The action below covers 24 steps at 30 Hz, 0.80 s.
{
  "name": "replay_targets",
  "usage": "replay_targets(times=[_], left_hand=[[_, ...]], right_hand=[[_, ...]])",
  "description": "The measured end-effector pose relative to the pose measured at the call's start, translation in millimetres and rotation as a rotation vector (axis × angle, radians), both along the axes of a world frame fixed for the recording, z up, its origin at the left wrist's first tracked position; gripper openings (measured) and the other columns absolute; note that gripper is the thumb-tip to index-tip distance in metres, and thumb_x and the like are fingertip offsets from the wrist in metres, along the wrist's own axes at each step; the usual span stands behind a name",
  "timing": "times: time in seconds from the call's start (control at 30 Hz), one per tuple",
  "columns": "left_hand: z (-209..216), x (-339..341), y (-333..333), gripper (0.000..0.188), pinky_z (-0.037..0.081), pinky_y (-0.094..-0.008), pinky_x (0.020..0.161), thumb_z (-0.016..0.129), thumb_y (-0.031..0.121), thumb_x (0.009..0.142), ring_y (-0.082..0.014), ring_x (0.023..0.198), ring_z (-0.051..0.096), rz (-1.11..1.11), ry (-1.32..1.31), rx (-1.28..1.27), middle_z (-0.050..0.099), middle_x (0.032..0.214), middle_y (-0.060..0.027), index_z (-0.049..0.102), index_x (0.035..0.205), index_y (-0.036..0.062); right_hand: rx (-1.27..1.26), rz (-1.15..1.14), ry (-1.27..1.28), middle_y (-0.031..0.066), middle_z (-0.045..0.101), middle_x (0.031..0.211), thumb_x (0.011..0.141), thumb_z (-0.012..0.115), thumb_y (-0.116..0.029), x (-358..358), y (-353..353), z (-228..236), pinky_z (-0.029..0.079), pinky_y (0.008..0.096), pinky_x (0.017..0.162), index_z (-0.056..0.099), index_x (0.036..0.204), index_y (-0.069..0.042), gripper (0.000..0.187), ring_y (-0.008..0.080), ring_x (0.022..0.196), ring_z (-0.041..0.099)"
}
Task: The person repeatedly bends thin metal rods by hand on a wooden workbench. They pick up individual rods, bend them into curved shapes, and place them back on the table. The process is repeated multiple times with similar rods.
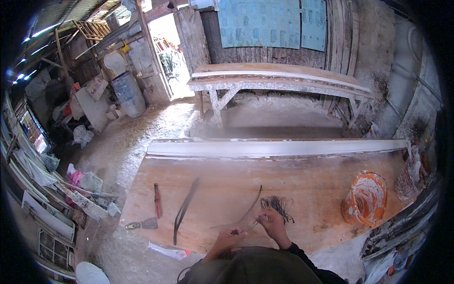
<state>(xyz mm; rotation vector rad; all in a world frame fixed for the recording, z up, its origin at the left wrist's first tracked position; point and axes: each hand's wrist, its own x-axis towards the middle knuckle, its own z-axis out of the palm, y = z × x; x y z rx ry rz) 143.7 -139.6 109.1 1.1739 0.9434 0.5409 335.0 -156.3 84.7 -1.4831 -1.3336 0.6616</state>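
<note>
Both my hands are at the near edge of the wooden table, with their fingers pinched. Between them runs a short thin strand, perhaps wire or cord; its material is too small to make out. My left hand grips one end, and my right hand pinches the other. Just beyond the right hand lies a loose bundle of dark thin strands. A narrow dark strip stretches across the tabletop ahead of my hands. Farther left rests a longer, curved dark strip.
At the table's left are a red-handled tool and a putty knife. An orange bucket smeared with white stands at the right. A long white moulding lines the far edge. Behind is another bench; a blue barrel stands near the doorway.
</note>
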Motion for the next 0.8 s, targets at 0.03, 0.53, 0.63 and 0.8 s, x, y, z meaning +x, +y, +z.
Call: replay_targets(times=[0.03, 0.53, 0.63, 0.8], left_hand=[[-7.3, -0.7, 3.4, 0.015, 0.040, -0.0217, 0.057, 0.063, 0.001, 0.071, -0.0080, 0.061, 0.048, 0.106, 0.040, 0.221, 0.049, 0.064, 0.0008, 0.048, 0.069, 0.0058], [-42.0, -9.9, 21.2, 0.008, 0.043, -0.0250, 0.062, 0.068, 0.001, 0.067, -0.0117, 0.065, 0.052, 0.496, 0.213, 0.552, 0.056, 0.067, -0.0039, 0.061, 0.069, 0.0030], [-46.7, -3.3, 17.1, 0.005, 0.043, -0.0266, 0.064, 0.066, 0.002, 0.069, -0.0135, 0.070, 0.053, 0.380, 0.197, 0.582, 0.056, 0.070, -0.0049, 0.064, 0.072, 0.0034], [-45.8, 5.5, 6.2, 0.011, 0.043, -0.0284, 0.072, 0.062, 0.013, 0.075, -0.0162, 0.081, 0.055, 0.134, 0.008, 0.292, 0.058, 0.083, -0.0075, 0.063, 0.082, 0.0045]], right_hand=[[-0.095, 0.058, 0.118, 0.0089, 0.060, 0.080, 0.070, 0.066, -0.019, 8.3, -2.6, -5.3, 0.041, 0.0317, 0.074, 0.063, 0.076, -0.005, 0.016, 0.0204, 0.077, 0.056], [-0.301, 0.668, 0.447, 0.0063, 0.060, 0.096, 0.074, 0.066, -0.017, -7.1, -13.2, 28.9, 0.035, 0.0288, 0.088, 0.064, 0.082, -0.005, 0.014, 0.0172, 0.103, 0.048], [-0.308, 0.634, 0.486, 0.0046, 0.060, 0.091, 0.073, 0.066, -0.016, -7.8, -13.2, 26.4, 0.036, 0.0301, 0.085, 0.064, 0.077, -0.006, 0.011, 0.0159, 0.097, 0.051], [-0.170, 0.243, 0.133, 0.0045, 0.059, 0.072, 0.068, 0.068, -0.010, -7.9, -8.0, -1.1, 0.037, 0.0332, 0.073, 0.059, 0.069, -0.006, 0.009, 0.0158, 0.071, 0.054]])
